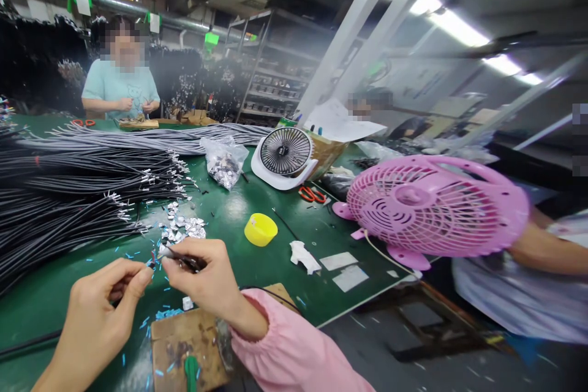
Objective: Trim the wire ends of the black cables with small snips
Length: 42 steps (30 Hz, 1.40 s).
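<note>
Near the front of the green table, my left hand (103, 303) pinches the end of a black cable (32, 343). Thin coloured wires stick out past its fingertips. My right hand (202, 266), in a pink sleeve (294, 343), is closed on what looks like a small piece of silver foil (165, 250), close to those wire ends. Something dark and metallic shows between its fingers, too hidden to name. Just beyond the hands lies a pile of foil pieces (184, 226). Blue scraps (168, 313) are scattered below, beside a wooden block (172, 343) with a green knob (190, 370).
Black cable bundles (68, 184) fill the left side, grey cables (184, 138) behind. A yellow cup (261, 230), bag of parts (225, 162), white fan (285, 153), orange-handled scissors (312, 195) and pink fan (436, 205) stand rightward. A co-worker (122, 86) sits across; another person's arm (546, 248) is at right.
</note>
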{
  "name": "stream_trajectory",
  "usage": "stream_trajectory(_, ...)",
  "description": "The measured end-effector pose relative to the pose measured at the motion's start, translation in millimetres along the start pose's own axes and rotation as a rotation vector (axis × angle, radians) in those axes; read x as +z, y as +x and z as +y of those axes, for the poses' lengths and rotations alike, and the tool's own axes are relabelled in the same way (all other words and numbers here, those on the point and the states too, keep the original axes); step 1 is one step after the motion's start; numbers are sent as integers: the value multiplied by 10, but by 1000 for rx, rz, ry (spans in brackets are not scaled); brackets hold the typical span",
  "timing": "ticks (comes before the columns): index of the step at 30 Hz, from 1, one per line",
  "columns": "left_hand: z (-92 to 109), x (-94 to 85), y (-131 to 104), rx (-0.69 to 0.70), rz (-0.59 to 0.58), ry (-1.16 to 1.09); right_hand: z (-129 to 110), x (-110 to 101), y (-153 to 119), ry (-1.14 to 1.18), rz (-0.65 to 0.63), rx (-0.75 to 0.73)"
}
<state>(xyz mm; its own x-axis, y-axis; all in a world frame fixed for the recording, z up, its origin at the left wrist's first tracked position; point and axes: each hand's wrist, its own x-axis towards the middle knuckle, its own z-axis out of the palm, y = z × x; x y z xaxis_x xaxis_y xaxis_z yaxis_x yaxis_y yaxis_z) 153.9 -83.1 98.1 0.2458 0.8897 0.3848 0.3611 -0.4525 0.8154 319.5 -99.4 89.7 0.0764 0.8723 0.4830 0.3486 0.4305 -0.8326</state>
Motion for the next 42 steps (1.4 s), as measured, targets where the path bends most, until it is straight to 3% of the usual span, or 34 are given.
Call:
stream_trajectory(6, -43, 17, -57, -30, -23, 9, 41, 5, -2, -103, -7, -90)
stream_trajectory(11, -115, 65, -103, -67, 13, 0, 48, 6, -11, -52, 13, -102)
stream_trajectory(18, -79, 34, -48, 37, 0, -27, 51, -8, -18, -18, -48, 4)
stream_trajectory(21, -14, 24, -31, 38, -24, -17, 4, -2, 12, 12, -4, 29)
stream_trajectory(33, -224, 98, -92, 73, 26, 6, 178, 11, -65, -68, 25, -146)
stream_trajectory(37, -144, 69, -63, 59, 9, 2, 110, 3, -31, 47, -24, 27)
stream_trajectory(40, -50, 36, -23, 34, -4, -16, 62, -13, -4, 133, -137, 238)
stream_trajectory(42, -3, 24, -2, 30, -2, -34, 50, -18, 3, 141, -194, 278)
